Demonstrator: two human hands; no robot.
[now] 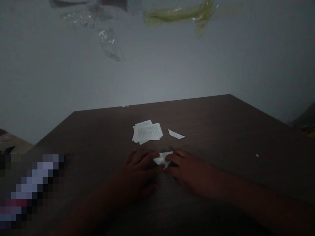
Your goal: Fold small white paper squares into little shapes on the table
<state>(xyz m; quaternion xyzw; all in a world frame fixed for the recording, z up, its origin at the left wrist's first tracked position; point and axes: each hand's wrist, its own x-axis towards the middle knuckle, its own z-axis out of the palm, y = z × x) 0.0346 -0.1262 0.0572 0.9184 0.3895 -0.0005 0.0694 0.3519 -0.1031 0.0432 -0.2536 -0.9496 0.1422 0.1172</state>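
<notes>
Both my hands rest on a dark wooden table and meet over a small folded piece of white paper. My left hand presses its fingers flat on the paper's left end. My right hand pinches the paper's right end with its fingertips. Just beyond the hands lies a small stack of printed paper slips, and to its right a single folded white paper scrap.
A pale wall rises behind the table's far edge. Clear plastic wrap and a yellowish plastic bag show at the top. A tiny white fleck lies on the right. A pixelated patch covers the lower left.
</notes>
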